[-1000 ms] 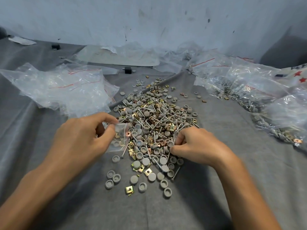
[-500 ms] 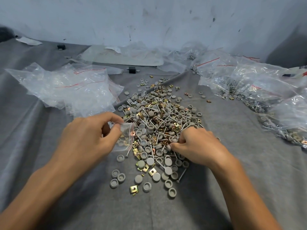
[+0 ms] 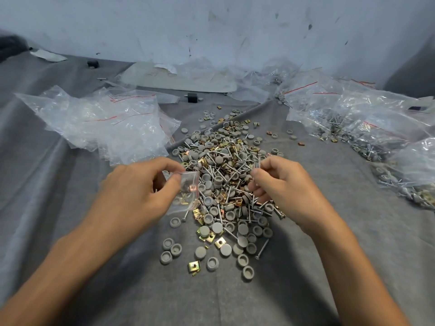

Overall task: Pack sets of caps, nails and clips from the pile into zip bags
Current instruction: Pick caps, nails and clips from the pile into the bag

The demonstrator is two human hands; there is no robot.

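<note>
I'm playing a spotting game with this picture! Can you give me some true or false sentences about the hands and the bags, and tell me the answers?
1. The left hand holds a small zip bag. True.
2. The right hand holds nothing. False: it pinches a few nails above the pile.
3. The pile lies on a red cloth. False: the cloth is grey.
4. To the right of the pile lie filled bags. True.
</note>
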